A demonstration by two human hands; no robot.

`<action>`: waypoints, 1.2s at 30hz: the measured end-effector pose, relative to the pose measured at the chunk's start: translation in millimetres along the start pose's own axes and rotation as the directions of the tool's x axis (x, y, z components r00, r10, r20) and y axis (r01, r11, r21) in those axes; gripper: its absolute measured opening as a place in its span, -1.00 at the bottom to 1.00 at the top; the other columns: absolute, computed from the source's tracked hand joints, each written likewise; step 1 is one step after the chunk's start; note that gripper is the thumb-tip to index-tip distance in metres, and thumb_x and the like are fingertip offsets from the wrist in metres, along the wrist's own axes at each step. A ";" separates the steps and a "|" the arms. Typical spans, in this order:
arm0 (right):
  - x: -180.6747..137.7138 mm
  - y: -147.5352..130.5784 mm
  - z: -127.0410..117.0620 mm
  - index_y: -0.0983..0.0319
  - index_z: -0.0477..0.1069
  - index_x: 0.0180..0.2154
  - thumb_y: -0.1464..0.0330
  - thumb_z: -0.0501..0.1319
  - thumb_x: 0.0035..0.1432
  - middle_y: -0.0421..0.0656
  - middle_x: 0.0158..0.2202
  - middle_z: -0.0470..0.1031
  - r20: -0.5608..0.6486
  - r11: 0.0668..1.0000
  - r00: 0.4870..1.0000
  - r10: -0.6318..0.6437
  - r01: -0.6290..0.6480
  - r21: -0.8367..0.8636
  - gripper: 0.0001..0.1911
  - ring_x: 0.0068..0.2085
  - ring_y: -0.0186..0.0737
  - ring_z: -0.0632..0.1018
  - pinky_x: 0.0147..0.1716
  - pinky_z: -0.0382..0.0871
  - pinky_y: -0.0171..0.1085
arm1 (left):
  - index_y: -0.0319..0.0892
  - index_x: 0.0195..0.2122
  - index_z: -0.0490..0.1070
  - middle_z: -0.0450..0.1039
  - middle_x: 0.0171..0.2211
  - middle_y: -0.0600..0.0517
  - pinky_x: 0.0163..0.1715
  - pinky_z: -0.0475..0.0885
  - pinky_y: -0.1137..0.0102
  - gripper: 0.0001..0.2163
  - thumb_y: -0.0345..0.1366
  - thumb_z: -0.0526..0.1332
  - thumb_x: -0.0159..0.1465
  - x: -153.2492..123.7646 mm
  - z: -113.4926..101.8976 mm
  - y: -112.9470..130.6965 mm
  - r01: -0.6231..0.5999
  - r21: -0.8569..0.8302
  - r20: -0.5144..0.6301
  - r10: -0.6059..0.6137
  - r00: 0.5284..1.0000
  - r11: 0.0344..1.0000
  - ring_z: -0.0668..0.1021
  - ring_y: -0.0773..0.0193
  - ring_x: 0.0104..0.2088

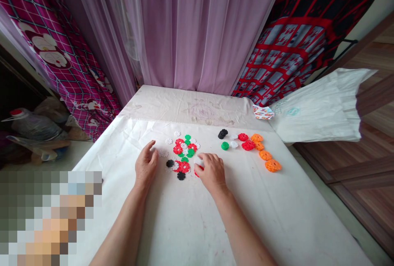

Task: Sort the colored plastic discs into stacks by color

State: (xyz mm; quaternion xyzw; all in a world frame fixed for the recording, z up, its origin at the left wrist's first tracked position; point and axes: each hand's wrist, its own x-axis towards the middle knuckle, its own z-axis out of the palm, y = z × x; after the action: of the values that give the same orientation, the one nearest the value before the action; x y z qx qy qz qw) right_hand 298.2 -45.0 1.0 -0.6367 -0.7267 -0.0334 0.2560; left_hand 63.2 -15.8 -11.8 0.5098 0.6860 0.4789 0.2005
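Note:
Several small flower-shaped plastic discs (184,166) in red, green, white and black lie loosely scattered on the white cloth between my two hands. My left hand (145,164) is just left of them, fingers apart, holding nothing. At the pile's right side, my right hand (214,170) has its fingers curled, with a white disc (198,160) seen between thumb and forefinger. A red disc (197,173) shows partly below that thumb. Two black discs (181,175) are at the pile's near side.
To the right sit grouped discs: black (222,134), green (225,146), white (234,144), red (248,145) and several orange stacks (273,165). A white bag (320,106) lies over the table's right edge. Curtains (191,32) hang behind the table (184,225).

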 end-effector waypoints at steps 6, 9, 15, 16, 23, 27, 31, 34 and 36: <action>-21.9 64.7 -10.1 0.19 0.49 -0.30 0.34 0.19 0.16 -0.10 -0.26 0.56 -0.325 0.995 0.941 0.095 -0.081 0.057 -0.88 -0.21 -0.14 0.46 -0.17 0.25 -0.20 | -0.06 0.06 0.43 0.55 -0.12 0.01 0.06 0.40 0.23 -0.62 -0.22 0.13 0.22 0.7 0.4 -0.9 0.001 0.024 0.016 -0.002 1.000 1.000 0.54 0.17 -0.03; -27.0 70.7 -8.0 0.19 0.50 -0.30 0.34 0.19 0.15 -0.10 -0.27 0.56 -0.301 0.996 0.950 0.085 -0.071 0.056 -0.88 -0.21 -0.14 0.46 -0.16 0.26 -0.20 | -0.05 0.07 0.43 0.55 -0.13 0.01 0.06 0.39 0.22 -0.62 -0.22 0.14 0.21 1.0 -0.5 -1.4 0.006 0.032 0.020 -0.007 1.000 0.999 0.54 0.17 -0.04; -22.9 55.8 -3.9 0.17 0.52 -0.30 0.36 0.20 0.15 -0.13 -0.25 0.56 -0.242 0.996 0.966 0.085 -0.083 0.017 -0.89 -0.19 -0.14 0.45 -0.15 0.23 -0.20 | -0.03 0.08 0.43 0.55 -0.17 0.02 0.05 0.39 0.21 -0.61 -0.19 0.14 0.21 1.2 -0.8 -1.8 0.025 0.038 0.029 -0.026 0.999 0.999 0.54 0.18 -0.07; -22.1 54.9 -3.7 0.17 0.52 -0.30 0.36 0.20 0.15 -0.13 -0.25 0.56 -0.242 0.996 0.967 0.085 -0.084 0.015 -0.89 -0.18 -0.15 0.45 -0.15 0.22 -0.20 | -0.03 0.08 0.43 0.55 -0.17 0.02 0.06 0.39 0.21 -0.61 -0.19 0.14 0.21 1.2 -0.7 -1.6 0.029 0.039 0.030 -0.030 0.999 0.999 0.54 0.18 -0.08; -20.2 58.9 -2.4 0.16 0.52 -0.30 0.33 0.19 0.18 -0.12 -0.24 0.56 -0.216 0.996 0.973 0.086 -0.087 0.006 -0.87 -0.18 -0.15 0.44 -0.17 0.21 -0.20 | -0.03 0.06 0.44 0.55 -0.21 0.03 -0.01 0.42 0.25 -0.61 -0.18 0.15 0.21 1.6 -0.4 -2.1 0.020 0.043 0.018 -0.021 1.000 0.999 0.55 0.21 -0.15; -21.1 53.4 -7.4 0.17 0.52 -0.28 0.30 0.16 0.24 -0.13 -0.23 0.57 -0.241 0.999 0.970 0.040 -0.032 0.036 -0.84 -0.18 -0.17 0.44 -0.16 0.21 -0.22 | -0.04 0.06 0.44 0.55 -0.20 0.03 0.02 0.41 0.24 -0.62 -0.20 0.14 0.21 1.4 0.2 -2.6 0.008 0.036 0.013 -0.008 1.000 0.999 0.55 0.20 -0.10; -21.2 20.6 -10.4 0.16 0.51 -0.25 0.35 0.13 0.28 -0.15 -0.23 0.56 -0.152 0.990 0.985 -0.077 0.094 0.105 -0.83 -0.17 -0.20 0.44 -0.12 0.21 -0.24 | -0.05 0.06 0.44 0.56 -0.19 0.02 0.04 0.41 0.23 -0.63 -0.20 0.14 0.22 0.6 1.0 -1.9 0.006 0.029 0.009 -0.006 1.000 1.000 0.54 0.18 -0.06; -18.0 -13.3 -5.9 0.13 0.49 -0.14 0.32 0.19 0.24 -0.15 -0.15 0.54 0.002 0.979 0.986 -0.168 0.167 0.119 -0.83 -0.11 -0.19 0.43 -0.10 0.20 -0.22 | -0.05 0.04 0.44 0.56 -0.20 0.02 0.05 0.41 0.24 -0.65 -0.20 0.14 0.23 0.3 1.0 -1.0 -0.009 0.023 -0.001 0.009 1.000 1.000 0.54 0.18 -0.05; -14.7 -31.0 -0.5 0.11 0.46 -0.09 0.26 0.25 0.19 -0.14 -0.10 0.52 0.079 0.981 0.982 -0.174 0.166 0.096 -0.76 -0.08 -0.16 0.42 -0.12 0.20 -0.20 | -0.05 0.03 0.44 0.56 -0.20 0.02 0.05 0.41 0.24 -0.65 -0.19 0.14 0.23 0.4 0.8 -0.6 -0.013 0.020 0.004 0.013 1.000 1.000 0.54 0.17 -0.04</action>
State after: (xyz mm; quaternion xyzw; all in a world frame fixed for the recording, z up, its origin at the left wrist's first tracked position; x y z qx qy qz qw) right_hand 270.0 -64.4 3.9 -0.5609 -0.7896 0.0049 0.2486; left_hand 63.4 -15.1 -12.6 0.5171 0.6871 0.4723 0.1935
